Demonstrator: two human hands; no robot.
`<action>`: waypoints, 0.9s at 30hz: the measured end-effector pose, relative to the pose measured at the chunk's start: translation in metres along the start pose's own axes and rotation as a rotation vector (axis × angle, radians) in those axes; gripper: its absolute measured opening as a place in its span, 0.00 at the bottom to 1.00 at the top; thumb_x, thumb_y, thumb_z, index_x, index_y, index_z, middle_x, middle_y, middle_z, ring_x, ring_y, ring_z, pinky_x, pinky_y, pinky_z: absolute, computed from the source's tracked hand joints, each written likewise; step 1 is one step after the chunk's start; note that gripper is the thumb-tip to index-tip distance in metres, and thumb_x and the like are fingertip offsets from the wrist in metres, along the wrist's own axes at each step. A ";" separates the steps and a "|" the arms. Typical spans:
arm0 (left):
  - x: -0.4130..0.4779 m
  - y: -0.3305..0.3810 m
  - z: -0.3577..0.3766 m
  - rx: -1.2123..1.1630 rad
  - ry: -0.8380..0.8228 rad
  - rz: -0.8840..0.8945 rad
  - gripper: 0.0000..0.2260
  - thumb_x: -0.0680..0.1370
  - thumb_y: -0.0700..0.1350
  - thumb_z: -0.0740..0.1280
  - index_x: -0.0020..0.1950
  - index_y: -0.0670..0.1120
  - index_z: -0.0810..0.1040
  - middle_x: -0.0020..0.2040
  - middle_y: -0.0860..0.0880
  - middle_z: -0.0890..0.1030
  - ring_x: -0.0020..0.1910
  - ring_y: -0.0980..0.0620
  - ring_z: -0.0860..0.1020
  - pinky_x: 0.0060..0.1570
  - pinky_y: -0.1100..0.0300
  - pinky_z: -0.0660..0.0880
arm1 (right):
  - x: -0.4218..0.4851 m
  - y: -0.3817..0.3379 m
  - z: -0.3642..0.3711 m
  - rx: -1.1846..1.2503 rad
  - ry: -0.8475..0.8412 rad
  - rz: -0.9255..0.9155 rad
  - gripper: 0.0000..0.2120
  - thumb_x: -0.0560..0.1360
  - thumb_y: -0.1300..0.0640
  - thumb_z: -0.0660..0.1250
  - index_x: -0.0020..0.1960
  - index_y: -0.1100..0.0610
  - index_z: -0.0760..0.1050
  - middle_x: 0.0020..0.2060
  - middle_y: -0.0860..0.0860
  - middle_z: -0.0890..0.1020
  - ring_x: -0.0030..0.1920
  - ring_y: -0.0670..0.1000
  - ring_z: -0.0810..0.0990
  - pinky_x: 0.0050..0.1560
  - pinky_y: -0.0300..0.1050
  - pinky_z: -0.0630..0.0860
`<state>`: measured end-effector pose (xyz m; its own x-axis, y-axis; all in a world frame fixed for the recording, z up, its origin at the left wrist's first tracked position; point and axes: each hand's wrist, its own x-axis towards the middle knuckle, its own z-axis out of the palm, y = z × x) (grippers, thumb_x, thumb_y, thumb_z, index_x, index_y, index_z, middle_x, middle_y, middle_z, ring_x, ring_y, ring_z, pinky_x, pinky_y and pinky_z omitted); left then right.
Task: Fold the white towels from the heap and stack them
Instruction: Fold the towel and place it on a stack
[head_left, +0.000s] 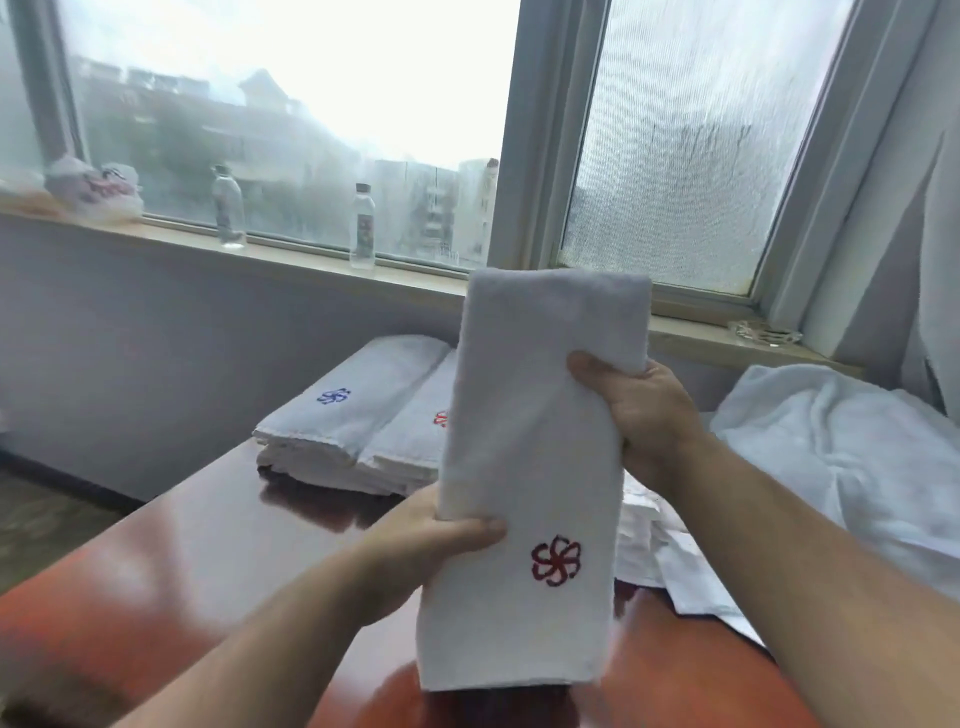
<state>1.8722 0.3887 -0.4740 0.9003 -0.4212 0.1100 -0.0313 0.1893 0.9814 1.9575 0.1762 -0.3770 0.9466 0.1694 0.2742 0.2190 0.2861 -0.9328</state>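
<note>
Folded white towel stands upright in the air over the desk. Its lower left edge is gripped by the left hand, its upper right edge by the right hand.

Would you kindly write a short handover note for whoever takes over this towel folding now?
Left hand grips the held towel at its lower left edge. The right hand grips its upper right edge, keeping it upright above the table.
Done: a stack of folded towels sits at the table's far end.
Left: set this folded towel on the stack, then fold the heap at the right.
</note>
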 end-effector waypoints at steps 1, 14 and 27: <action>0.003 -0.005 0.000 0.016 0.017 -0.001 0.16 0.77 0.41 0.71 0.64 0.50 0.81 0.64 0.42 0.81 0.63 0.41 0.80 0.58 0.53 0.78 | 0.005 -0.001 0.000 0.002 0.030 -0.008 0.08 0.70 0.58 0.78 0.48 0.59 0.87 0.49 0.60 0.87 0.45 0.60 0.87 0.41 0.52 0.83; 0.087 0.012 0.017 -0.124 0.172 -0.142 0.11 0.82 0.46 0.65 0.64 0.44 0.76 0.52 0.40 0.85 0.44 0.44 0.85 0.37 0.54 0.82 | 0.099 -0.017 -0.069 -0.163 0.172 0.147 0.08 0.79 0.61 0.70 0.56 0.61 0.81 0.46 0.59 0.87 0.44 0.58 0.88 0.37 0.50 0.83; 0.160 0.014 0.028 -0.177 0.170 -0.169 0.08 0.82 0.44 0.66 0.60 0.44 0.79 0.51 0.42 0.86 0.49 0.43 0.85 0.43 0.52 0.83 | 0.155 0.018 -0.142 -0.438 0.226 0.390 0.10 0.79 0.60 0.68 0.60 0.59 0.79 0.42 0.58 0.87 0.40 0.58 0.88 0.33 0.51 0.82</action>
<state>2.0039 0.2994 -0.4385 0.9466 -0.3079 -0.0956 0.1882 0.2867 0.9394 2.1416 0.0733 -0.3848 0.9925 -0.0339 -0.1173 -0.1215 -0.1772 -0.9767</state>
